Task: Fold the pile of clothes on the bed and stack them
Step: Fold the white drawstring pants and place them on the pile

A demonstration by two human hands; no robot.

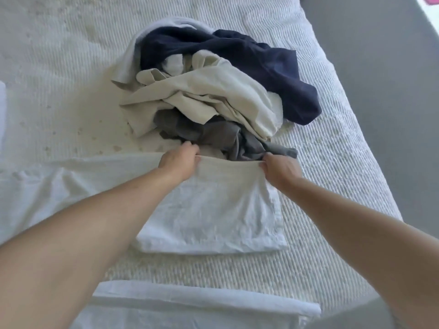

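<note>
Item: white cloth (213, 210), part-folded, flat on bed (332, 186), long axis running left to right. Far edge lay just short of pile (213, 91), which sat directly beyond. Left hand (177, 162) and right hand (280, 169) each pinched that far edge, one per side, equally near. Near edge lay toward the person; the next fold probably ran that way.

A bed (320, 162) fills the view, covered with a white ribbed, textured bedspread (59, 79). To the right of the hands, past the bed's edge, lies grey floor (392, 79). A pink patch (431, 2) shows far right. Soft daylight throughout.
</note>
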